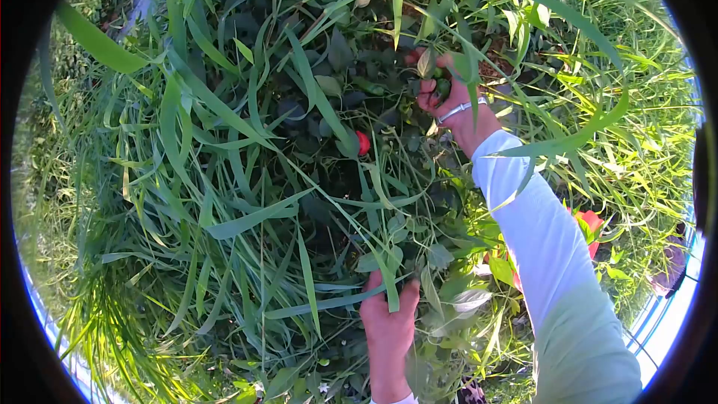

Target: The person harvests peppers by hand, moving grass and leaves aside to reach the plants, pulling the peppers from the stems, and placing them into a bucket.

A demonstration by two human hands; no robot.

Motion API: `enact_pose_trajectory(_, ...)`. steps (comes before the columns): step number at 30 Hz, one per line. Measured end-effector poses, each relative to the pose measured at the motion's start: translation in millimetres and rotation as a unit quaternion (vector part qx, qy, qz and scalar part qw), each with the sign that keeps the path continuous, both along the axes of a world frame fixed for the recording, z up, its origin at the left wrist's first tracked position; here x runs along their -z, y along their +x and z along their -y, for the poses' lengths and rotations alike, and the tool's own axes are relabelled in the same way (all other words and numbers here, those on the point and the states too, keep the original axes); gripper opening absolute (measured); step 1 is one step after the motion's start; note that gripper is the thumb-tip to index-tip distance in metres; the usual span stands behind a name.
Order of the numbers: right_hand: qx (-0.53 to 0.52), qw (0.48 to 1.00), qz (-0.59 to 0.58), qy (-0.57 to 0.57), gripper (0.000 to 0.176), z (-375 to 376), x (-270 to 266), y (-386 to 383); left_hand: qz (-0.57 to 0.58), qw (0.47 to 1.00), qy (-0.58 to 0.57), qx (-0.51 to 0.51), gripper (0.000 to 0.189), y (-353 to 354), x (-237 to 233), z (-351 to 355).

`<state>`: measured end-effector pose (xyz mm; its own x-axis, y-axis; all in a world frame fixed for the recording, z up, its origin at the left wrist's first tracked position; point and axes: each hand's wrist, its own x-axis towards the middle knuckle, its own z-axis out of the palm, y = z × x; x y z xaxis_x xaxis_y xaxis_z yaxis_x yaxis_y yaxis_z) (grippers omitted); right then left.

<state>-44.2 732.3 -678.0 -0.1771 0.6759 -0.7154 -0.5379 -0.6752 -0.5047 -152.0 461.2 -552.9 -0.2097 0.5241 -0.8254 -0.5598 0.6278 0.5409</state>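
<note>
Grass blades (pixel 247 221) crowd you on all sides. Your right hand (pixel 447 97) clamps a green fruit (pixel 443 88). Your left hand (pixel 389 322) is buried in leaves (pixel 438 256), its grip hidden. A red fruit (pixel 363 142) sits between them.

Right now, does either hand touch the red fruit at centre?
No, the red fruit hangs among leaves, apart from the right hand and left hand.

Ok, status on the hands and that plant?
Right hand shut on small green fruit, up top. Left hand pressed into leaves low down, grip unclear. Red fruit showing between them; long grass blades crossing everywhere.
</note>
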Motion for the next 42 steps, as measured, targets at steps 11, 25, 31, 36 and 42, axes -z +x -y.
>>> enact_pose_trajectory(11, -0.078, 0.981, -0.172, 0.044, 0.032, 4.9, 0.4, 11.2, -0.052, 0.998, 0.022, 0.032, 0.037, 6.8, 16.2, 19.6)
enact_pose_trajectory(25, -0.243, 0.937, -0.197, 0.153, 0.038, 55.6, -61.3, 2.2, -0.025, 0.999, -0.017, 0.035, 0.037, -3.6, 7.8, 3.4)
enact_pose_trajectory(31, -0.407, 0.875, 0.160, 0.208, 0.040, 21.5, -72.1, -83.8, -0.010, 1.000, 0.007, -0.005, 0.035, -5.0, 6.9, -1.6)
enact_pose_trajectory(36, -0.408, 0.421, 0.556, 0.589, 0.030, -51.7, -34.8, -137.6, -0.015, 0.999, -0.031, 0.037, 0.034, -11.3, 6.5, -5.9)
enact_pose_trajectory(42, -0.518, 0.365, 0.659, 0.404, 0.037, -98.1, -6.5, -106.1, -0.043, 0.999, -0.017, 0.025, 0.037, -13.4, 8.1, -2.4)
